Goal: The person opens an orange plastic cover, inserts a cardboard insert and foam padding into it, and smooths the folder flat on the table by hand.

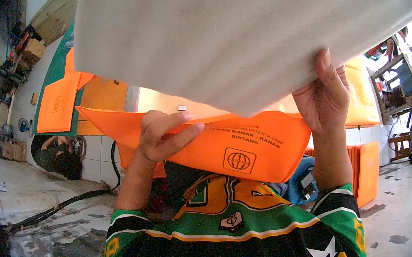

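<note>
My right hand [326, 94] grips the lower right edge of a large whitish foam sheet [227, 38], its thumb on the near face. The sheet is raised and hides much of the table. Below it, an orange folder cover [264, 159] printed with dark lettering and a globe emblem slants toward my body. My left hand [161, 136] holds the cover near its upper edge, with two digits visible and slightly apart. A tiny whitish rectangular piece [181, 108] shows just above those fingertips, on a pale lit surface.
Orange covers [57, 102] lie at the left on a green mat [50, 73]. More orange folders [367, 171] stand at the right beside a blue object [305, 179]. A black cable [60, 205] crosses the floor. A cluttered wooden workbench [403, 75] stands at the back right.
</note>
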Available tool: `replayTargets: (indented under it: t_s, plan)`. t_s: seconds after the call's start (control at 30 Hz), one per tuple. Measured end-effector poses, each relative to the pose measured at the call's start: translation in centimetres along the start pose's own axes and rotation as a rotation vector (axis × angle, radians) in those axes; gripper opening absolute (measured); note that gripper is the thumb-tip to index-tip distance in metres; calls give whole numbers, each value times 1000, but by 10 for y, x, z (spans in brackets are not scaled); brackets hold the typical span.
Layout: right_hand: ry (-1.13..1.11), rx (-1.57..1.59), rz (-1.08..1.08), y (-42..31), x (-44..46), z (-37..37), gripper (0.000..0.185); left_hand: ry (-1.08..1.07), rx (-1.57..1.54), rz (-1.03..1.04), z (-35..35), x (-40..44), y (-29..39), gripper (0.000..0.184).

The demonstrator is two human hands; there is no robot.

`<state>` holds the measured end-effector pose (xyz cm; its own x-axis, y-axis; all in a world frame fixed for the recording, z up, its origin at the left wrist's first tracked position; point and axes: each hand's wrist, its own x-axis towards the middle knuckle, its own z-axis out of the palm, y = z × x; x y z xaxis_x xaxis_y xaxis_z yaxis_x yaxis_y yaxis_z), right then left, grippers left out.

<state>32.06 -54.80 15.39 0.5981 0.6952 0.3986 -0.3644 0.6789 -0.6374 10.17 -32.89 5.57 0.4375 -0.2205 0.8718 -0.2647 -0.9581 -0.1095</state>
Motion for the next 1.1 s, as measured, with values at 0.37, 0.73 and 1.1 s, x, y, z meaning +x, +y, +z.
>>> replayTargets:
  t_s: [0.37,0.73,1.1]
  plan:
    - [13,48,-48,-1,0,-1,48,19,-72,-35,-2,5,6,42]
    - [27,-76,-48,2,-6,4,46,8,-93,-49,-6,7,13,39]
    - [-41,-23,22,-2,-17,0,47,26,-77,-89,1,12,9,33]
